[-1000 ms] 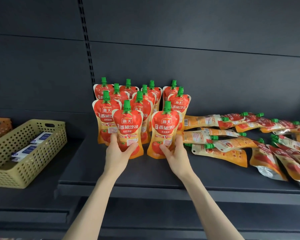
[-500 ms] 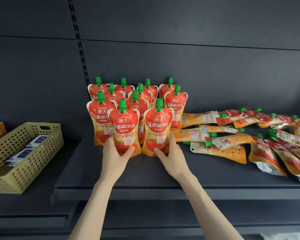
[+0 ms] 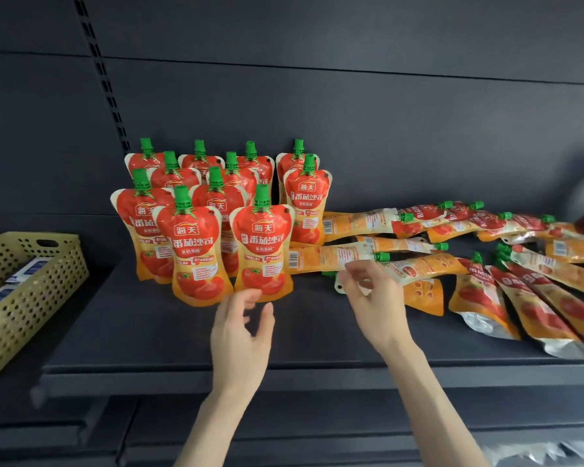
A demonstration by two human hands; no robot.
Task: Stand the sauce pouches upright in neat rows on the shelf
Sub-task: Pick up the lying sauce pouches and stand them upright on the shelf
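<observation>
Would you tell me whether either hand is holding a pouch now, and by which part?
Left hand holds nothing. Right hand is at the spout end of a lying pouch; any grip cannot be told.

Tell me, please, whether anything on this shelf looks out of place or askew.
Yes. Right of the standing pouches, the loose pouches lie flat on the shelf, overlapping, caps pointing different ways.

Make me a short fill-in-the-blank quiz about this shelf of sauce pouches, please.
The standing pouches have caps coloured ___. The perforated basket sits to their ___ side. The right hand reaches toward other pouches that are ___ down on the shelf.
Missing words: green; left; lying.
</observation>
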